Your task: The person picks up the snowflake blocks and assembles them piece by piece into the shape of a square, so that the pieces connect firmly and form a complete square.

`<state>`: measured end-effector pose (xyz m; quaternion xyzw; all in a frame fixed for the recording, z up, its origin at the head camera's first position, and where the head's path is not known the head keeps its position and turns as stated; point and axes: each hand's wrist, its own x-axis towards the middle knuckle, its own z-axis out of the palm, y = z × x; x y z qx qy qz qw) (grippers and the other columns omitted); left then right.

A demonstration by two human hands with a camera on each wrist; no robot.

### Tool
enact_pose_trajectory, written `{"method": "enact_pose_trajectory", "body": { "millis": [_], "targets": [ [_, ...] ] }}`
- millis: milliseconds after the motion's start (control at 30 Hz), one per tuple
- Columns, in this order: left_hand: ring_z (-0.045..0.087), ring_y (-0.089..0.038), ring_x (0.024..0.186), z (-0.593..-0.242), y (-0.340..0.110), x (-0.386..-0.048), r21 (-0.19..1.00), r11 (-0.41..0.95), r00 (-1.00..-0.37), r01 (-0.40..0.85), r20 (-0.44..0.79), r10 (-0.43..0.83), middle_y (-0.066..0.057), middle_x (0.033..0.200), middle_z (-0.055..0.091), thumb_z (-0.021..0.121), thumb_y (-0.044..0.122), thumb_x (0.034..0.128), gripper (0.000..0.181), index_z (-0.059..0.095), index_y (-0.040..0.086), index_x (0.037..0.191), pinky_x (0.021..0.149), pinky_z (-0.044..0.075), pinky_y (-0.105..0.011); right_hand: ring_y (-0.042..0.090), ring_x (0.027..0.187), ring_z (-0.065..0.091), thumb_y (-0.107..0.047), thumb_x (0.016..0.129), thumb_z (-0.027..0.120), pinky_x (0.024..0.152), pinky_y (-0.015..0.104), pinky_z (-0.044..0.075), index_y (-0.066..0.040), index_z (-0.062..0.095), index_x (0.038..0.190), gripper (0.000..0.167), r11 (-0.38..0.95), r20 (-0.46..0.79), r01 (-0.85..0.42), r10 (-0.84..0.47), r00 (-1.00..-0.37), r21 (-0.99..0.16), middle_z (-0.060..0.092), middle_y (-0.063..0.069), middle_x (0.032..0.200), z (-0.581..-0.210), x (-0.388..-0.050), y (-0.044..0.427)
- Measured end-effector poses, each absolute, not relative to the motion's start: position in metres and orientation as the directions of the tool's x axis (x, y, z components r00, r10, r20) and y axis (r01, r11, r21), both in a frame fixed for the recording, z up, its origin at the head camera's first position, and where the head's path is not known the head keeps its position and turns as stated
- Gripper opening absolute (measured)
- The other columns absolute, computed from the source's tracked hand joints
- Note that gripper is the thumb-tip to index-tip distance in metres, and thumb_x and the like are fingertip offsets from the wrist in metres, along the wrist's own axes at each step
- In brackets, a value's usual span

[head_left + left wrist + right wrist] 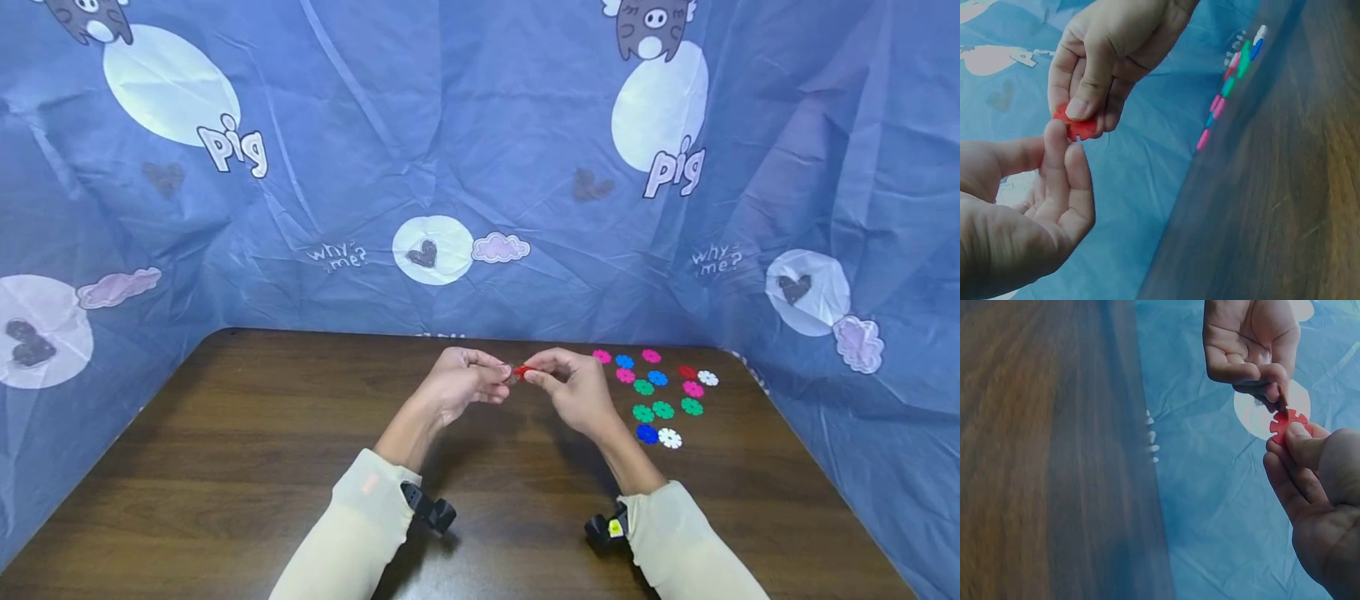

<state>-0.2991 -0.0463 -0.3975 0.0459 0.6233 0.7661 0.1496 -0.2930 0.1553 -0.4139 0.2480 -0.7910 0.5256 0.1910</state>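
Observation:
Over the table, both hands meet in the middle of the head view. My right hand (579,390) pinches a red notched disc (1281,423) between thumb and fingers. My left hand (463,385) pinches a brownish disc (1283,397), seen edge-on in the right wrist view and mostly covered by the fingers. The two discs touch at their edges, set at an angle to each other; how deep they interlock cannot be told. In the left wrist view the red disc (1083,129) shows just above the left fingertips (1055,134).
On the right of the brown table (247,433) lie several loose notched discs: pink (693,389), green (663,410), blue (647,433), white (670,438) and a red one (687,372). A blue printed cloth (360,167) hangs behind the table and along its sides.

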Motion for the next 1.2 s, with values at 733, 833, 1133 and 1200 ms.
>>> {"method": "enact_pose_trajectory", "body": {
  "millis": [733,833,1133,1200],
  "targets": [
    [0.069,-0.013,0.066,-0.404,-0.050,-0.302,0.956,-0.165,-0.939,-0.242,-0.188,0.287,-0.010,0.085,0.073,0.065,-0.002,0.0965,0.016,0.067,-0.010,0.110,0.075,0.062,-0.032,0.018,0.080,0.072,-0.006,0.089,0.079,0.071,0.031,0.059,-0.003,0.075,0.098,0.010,0.563,0.528,-0.583,-0.282,-0.801,-0.585,0.077,0.004,0.091,-0.414,-0.308,0.207],
    [0.069,-0.013,0.067,-0.404,-0.050,-0.302,0.954,-0.159,-0.933,-0.254,-0.198,0.302,-0.009,0.085,0.073,0.065,-0.002,0.0967,0.019,0.066,-0.011,0.113,0.083,0.061,-0.037,0.016,0.078,0.071,-0.008,0.090,0.079,0.068,0.030,0.058,-0.003,0.075,0.098,0.010,0.616,0.523,-0.570,-0.283,-0.804,-0.544,0.076,0.003,0.089,-0.415,-0.309,0.226],
    [0.070,-0.013,0.069,-0.406,-0.052,-0.303,0.958,-0.150,-0.936,-0.244,-0.193,0.294,-0.008,0.083,0.072,0.065,-0.001,0.0974,0.017,0.066,-0.010,0.111,0.085,0.061,-0.039,0.016,0.076,0.069,-0.009,0.091,0.078,0.067,0.033,0.058,-0.006,0.076,0.097,0.007,0.720,0.488,-0.529,-0.298,-0.820,-0.449,0.076,0.000,0.087,-0.416,-0.308,0.283],
    [0.070,-0.013,0.069,-0.406,-0.053,-0.304,0.958,-0.153,-0.938,-0.242,-0.191,0.288,-0.008,0.083,0.072,0.065,0.000,0.0975,0.017,0.066,-0.010,0.111,0.085,0.061,-0.039,0.015,0.072,0.066,-0.007,0.090,0.078,0.064,0.031,0.055,-0.006,0.075,0.096,0.006,0.731,0.485,-0.524,-0.299,-0.822,-0.437,0.074,0.001,0.083,-0.416,-0.307,0.294]
  ]
}}
